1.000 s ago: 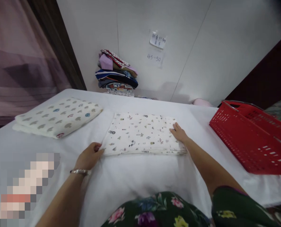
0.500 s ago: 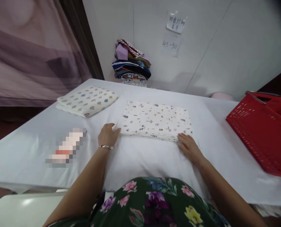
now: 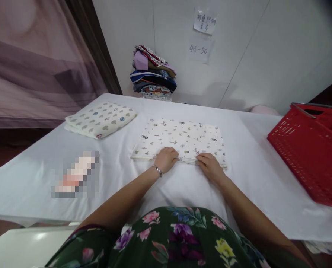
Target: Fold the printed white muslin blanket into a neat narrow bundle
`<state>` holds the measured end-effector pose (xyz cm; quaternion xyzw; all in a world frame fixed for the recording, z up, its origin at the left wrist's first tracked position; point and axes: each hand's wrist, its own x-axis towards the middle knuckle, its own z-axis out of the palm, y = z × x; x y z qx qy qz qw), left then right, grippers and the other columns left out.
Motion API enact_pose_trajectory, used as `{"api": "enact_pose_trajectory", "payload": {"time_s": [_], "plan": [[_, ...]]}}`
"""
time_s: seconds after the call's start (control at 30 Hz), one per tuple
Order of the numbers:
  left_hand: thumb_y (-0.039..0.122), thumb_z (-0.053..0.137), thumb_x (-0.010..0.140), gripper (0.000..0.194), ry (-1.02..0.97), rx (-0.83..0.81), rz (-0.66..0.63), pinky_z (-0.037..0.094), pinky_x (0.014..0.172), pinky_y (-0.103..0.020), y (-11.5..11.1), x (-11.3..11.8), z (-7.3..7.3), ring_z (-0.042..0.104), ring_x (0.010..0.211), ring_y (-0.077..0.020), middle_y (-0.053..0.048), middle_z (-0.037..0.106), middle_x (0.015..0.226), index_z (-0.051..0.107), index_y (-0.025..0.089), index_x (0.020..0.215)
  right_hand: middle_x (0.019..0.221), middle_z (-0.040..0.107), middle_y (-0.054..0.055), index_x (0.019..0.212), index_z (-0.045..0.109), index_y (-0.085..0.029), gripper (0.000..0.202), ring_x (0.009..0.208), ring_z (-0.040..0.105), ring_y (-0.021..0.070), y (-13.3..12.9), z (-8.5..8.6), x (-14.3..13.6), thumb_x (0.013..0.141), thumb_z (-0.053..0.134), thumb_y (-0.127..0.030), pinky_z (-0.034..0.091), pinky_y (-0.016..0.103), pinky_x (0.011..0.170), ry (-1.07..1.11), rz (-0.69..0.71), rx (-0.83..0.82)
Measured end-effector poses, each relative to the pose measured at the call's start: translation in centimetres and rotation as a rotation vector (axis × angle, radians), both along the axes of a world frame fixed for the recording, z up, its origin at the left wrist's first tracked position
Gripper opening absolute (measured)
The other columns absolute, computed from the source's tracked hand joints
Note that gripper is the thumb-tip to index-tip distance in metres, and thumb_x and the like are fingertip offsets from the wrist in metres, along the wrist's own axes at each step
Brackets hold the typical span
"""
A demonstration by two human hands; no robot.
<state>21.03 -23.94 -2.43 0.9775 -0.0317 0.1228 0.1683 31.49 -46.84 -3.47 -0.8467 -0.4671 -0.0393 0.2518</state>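
Note:
A folded white cloth with small plant and figure prints (image 3: 179,137) lies flat in the middle of the table, its layered edge facing me. My left hand (image 3: 166,159) is at the middle of that near edge, fingers curled over it and closed on the layers. To its right, my right hand (image 3: 210,166) has its fingertips on the same edge, closed on the cloth. The thumbs are mostly hidden.
The white-covered table (image 3: 252,178) holds another folded cloth with grey prints (image 3: 101,119) at the back left, a blurred-out object (image 3: 76,173) at the left and a red basket (image 3: 313,156) at the right. Stacked fabrics (image 3: 154,72) stand behind the table.
My left hand has moved right from the cloth's left corner to the middle of its near edge. My right hand has shifted left along that edge, so both hands are closer together.

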Motion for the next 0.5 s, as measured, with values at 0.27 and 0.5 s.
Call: {"api": "enact_pose_trajectory", "payload": {"time_s": [0.27,0.5], "plan": [[0.027,0.043,0.09,0.024,0.011,-0.01,0.003,0.04,0.08,-0.035,-0.07,0.57,-0.75,0.051,0.086,-0.018,-0.006,0.061,0.089,0.065,0.017,0.087,0.102,0.062,0.008,0.104,0.066,-0.023,0.033,0.099,0.052,0.0244,0.17,-0.93,0.29,0.091,0.038,-0.034,0.042,0.043,0.089,0.06,-0.061,0.05],[0.026,0.04,0.091,0.025,-0.02,0.003,0.033,0.04,0.078,-0.035,-0.39,0.58,-0.75,0.052,0.085,-0.0182,-0.007,0.06,0.088,0.062,0.016,0.086,0.099,0.061,0.008,0.1,0.065,-0.021,0.031,0.097,0.053,0.0225,0.12,-0.98,-0.12,0.093,0.036,-0.033,0.044,0.039,0.087,0.025,-0.067,0.117]]}}
